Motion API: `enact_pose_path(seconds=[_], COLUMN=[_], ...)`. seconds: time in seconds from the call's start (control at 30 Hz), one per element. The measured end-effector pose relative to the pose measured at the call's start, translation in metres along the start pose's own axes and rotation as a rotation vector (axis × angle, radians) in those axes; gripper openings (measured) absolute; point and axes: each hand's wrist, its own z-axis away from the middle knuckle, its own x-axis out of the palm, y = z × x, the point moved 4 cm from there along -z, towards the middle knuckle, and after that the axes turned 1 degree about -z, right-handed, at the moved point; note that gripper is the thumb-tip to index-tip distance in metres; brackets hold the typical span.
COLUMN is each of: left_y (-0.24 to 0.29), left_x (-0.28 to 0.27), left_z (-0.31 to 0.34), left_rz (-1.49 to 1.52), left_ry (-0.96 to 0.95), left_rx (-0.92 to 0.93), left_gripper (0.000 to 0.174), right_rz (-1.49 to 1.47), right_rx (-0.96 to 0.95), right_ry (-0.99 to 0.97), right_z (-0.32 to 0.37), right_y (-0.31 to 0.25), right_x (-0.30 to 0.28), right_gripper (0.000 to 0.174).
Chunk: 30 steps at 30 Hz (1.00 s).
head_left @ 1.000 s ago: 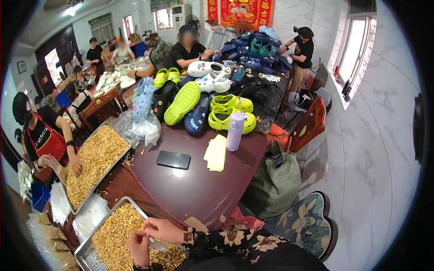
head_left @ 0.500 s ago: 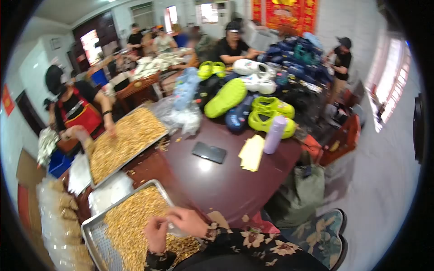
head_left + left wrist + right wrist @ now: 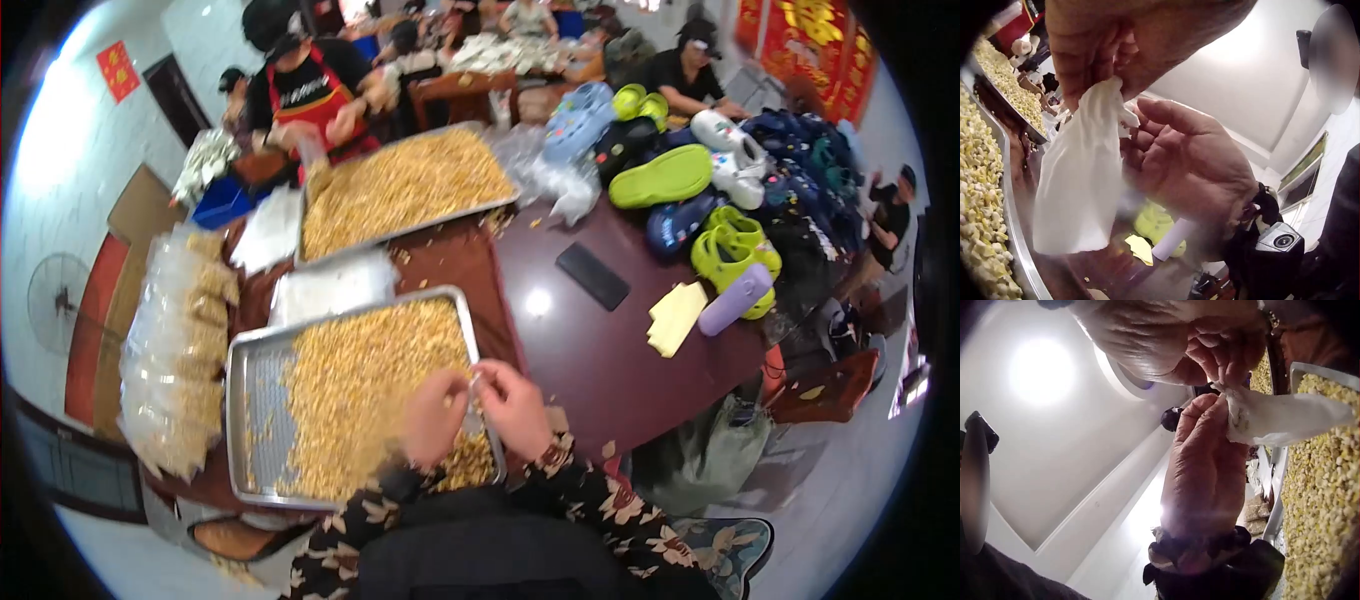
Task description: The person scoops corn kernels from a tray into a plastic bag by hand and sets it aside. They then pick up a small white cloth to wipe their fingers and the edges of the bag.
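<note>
Between my two hands hangs a small white plastic bag (image 3: 1079,181), its top bunched up and its body drooping. My left hand (image 3: 436,415) pinches the gathered neck; in the right wrist view its thumb and fingertips (image 3: 1213,403) meet there. Thumb and fingers of my right hand (image 3: 512,405) pinch a loose corner of the same neck. Both hands are over the right side of a metal tray (image 3: 237,400) heaped with yellow corn kernels (image 3: 370,370), several of them darker near the front.
A second kernel tray (image 3: 400,180) lies beyond, where a person in a red apron (image 3: 320,105) works. Flat bags (image 3: 335,285) lie between the trays, filled bags (image 3: 180,350) at left. Rightward are a phone (image 3: 592,276), yellow cloth (image 3: 677,318), purple bottle (image 3: 735,300) and piled clogs (image 3: 660,177).
The head view has swung left, so the trays sit more centrally. The aproned person's hand has lifted off the kernels. My hands stay together at the bag's neck.
</note>
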Motion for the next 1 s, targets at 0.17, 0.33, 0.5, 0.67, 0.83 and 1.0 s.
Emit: enact_pose_path(seconds=[0.17, 0.33, 0.5, 0.67, 0.83, 1.0], left_y=[-0.009, -0.03, -0.019, -0.013, -0.012, -0.014], left_x=[0.003, 0.005, -0.002, -0.005, -0.008, -0.001], left_z=[-0.002, -0.004, -0.005, -0.009, -0.014, -0.011], left_rz=[0.352, 0.755, 0.699, 0.393, 0.145, 0.083], left_ry=[0.01, 0.049, 0.071, -0.011, -0.141, -0.199], left_rx=[-0.141, -0.301, -0.221, -0.224, -0.086, -0.087], left_gripper=[0.012, 0.014, 0.013, 0.017, 0.016, 0.017], right_rz=[-0.459, -0.698, -0.687, -0.544, -0.469, -0.323], right_rx=[0.147, 0.258, 0.26, 0.309, 0.211, 0.173], right_ry=[-0.046, -0.069, -0.116, -0.081, -0.075, -0.04], right_z=[-0.005, -0.01, -0.009, -0.006, -0.007, -0.002], right_y=[0.011, 0.01, 0.015, 0.016, 0.025, 0.025], right_x=[-0.001, -0.004, 0.002, 0.002, 0.001, -0.003], right_gripper=[0.025, 0.027, 0.027, 0.027, 0.026, 0.029])
